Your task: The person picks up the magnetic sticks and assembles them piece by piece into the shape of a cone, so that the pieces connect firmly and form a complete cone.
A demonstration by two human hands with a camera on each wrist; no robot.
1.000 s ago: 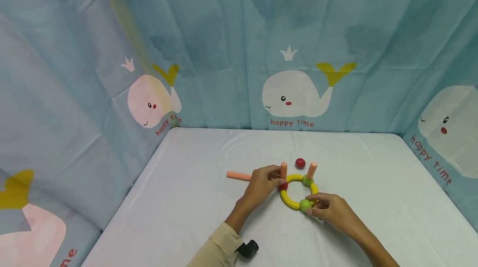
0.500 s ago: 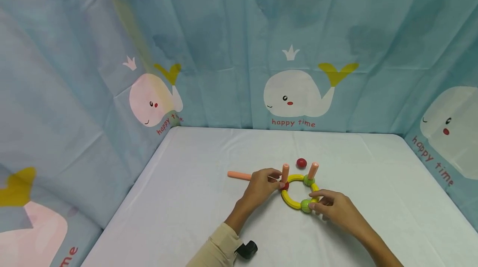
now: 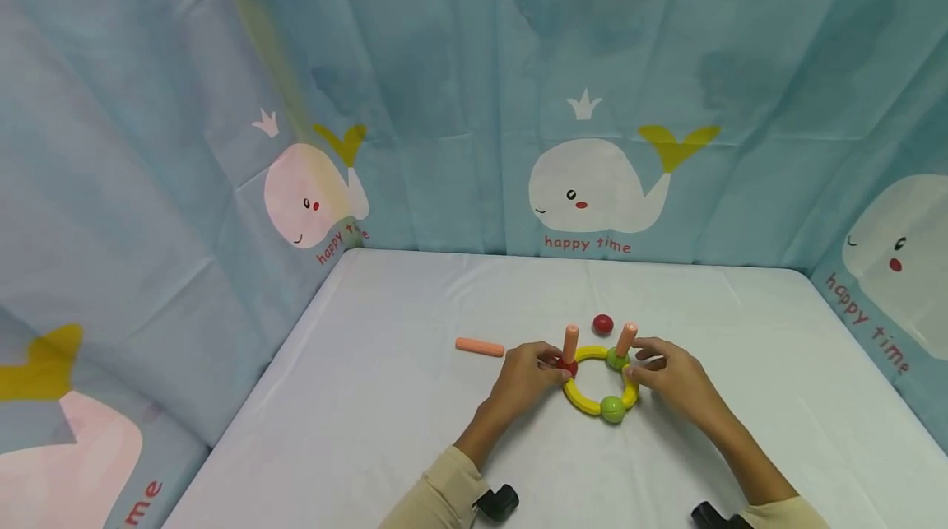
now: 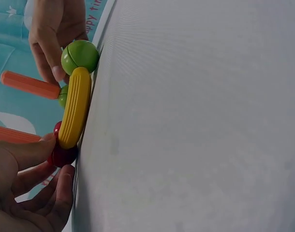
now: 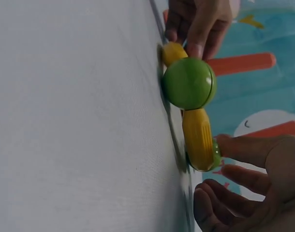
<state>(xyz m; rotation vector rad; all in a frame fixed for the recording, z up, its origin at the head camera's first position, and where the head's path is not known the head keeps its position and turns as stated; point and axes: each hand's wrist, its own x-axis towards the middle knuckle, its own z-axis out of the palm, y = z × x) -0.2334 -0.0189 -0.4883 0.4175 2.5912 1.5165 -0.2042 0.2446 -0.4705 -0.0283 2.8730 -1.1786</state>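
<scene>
Yellow grooved curved pieces (image 3: 583, 402) and coloured balls form a ring lying on the table. My left hand (image 3: 527, 381) pinches the red ball (image 4: 65, 155) on the ring's left side, from which an orange stick (image 3: 570, 344) stands up. A second orange stick (image 3: 626, 337) rises, slightly tilted, from the green ball (image 3: 618, 359) at the back right. Beside that ball is my right hand (image 3: 672, 379), its thumb touching it and its other fingers loosely bent and apart from it in the right wrist view. The front green ball (image 3: 613, 409) is untouched.
A loose orange stick (image 3: 480, 346) lies left of the ring, near my left hand. Behind the ring sits a loose red ball (image 3: 603, 324). The white-covered table (image 3: 400, 430) ends at a blue curtain (image 3: 444, 101) printed with whales.
My right hand has left the front green ball and moved back along the ring to the rear green ball. My left hand stays at the red ball. The view has shifted slightly.
</scene>
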